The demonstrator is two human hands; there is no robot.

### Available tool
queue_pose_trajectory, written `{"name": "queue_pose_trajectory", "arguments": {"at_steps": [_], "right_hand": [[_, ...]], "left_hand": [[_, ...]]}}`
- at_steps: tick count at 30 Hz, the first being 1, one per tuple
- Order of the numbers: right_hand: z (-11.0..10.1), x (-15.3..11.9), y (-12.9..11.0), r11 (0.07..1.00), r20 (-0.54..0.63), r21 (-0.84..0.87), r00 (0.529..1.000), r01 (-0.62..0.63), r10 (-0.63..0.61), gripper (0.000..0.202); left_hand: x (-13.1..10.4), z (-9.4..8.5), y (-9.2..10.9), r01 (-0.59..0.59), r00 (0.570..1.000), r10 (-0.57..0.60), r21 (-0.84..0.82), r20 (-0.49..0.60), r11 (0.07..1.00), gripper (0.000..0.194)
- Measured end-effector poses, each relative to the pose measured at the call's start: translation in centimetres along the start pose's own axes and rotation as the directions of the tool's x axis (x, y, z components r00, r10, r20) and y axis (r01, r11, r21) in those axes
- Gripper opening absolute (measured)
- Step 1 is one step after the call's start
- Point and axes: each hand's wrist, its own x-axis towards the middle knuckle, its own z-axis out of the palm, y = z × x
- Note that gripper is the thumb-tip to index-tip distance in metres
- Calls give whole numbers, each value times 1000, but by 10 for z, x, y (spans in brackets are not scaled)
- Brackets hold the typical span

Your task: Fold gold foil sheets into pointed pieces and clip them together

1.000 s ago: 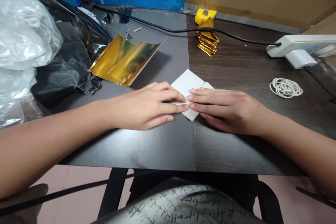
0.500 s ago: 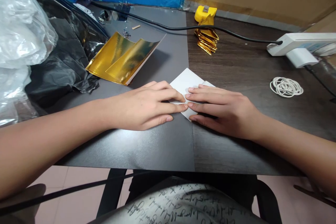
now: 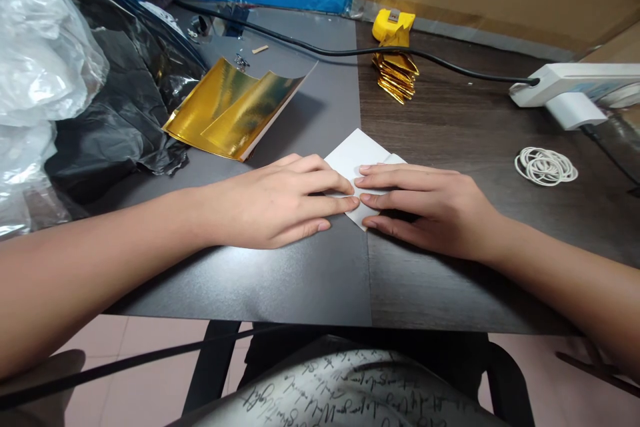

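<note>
A white sheet of paper (image 3: 356, 149) lies on the table with one corner pointing away from me, and a folded edge shows on its right side. My left hand (image 3: 295, 203) rests flat with its fingertips on the left part of the paper. From the right, my right hand (image 3: 430, 207) presses its spread fingers on the paper, the fingertips of both hands nearly meeting. Both hands are open. The fingers hide much of the paper. Gold foil sheets (image 3: 235, 110) lie curled behind my left hand.
Folded gold pieces (image 3: 397, 73) sit by a yellow tape measure (image 3: 393, 25) at the back. A black cable (image 3: 310, 48) runs to a white power strip (image 3: 575, 77). White rubber bands (image 3: 546, 167) lie at the right, plastic bags (image 3: 50, 47) at the left.
My right hand has shifted very slightly on the paper, uncovering a little more of it between the fingers. My left hand stays in place.
</note>
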Motion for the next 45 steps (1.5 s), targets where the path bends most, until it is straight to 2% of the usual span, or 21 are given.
{"name": "queue_pose_trajectory", "arguments": {"at_steps": [15,26,33,45], "right_hand": [[0,0,2,999,-11,40,999,-31,31,9],[1,0,3,998,-16,57,1000,-2,3,20],[1,-2,3,1000,-11,17,1000,16,-15,8],[1,-2,2,1000,0,-21,1000,21,-21,8]], "left_hand": [[0,0,0,5,1000,-5,29,20,1000,40],[0,-1,0,9,1000,-9,23,18,1000,40],[-1,0,0,7,1000,-7,27,18,1000,41],[0,-1,0,5,1000,-6,26,16,1000,42]]}}
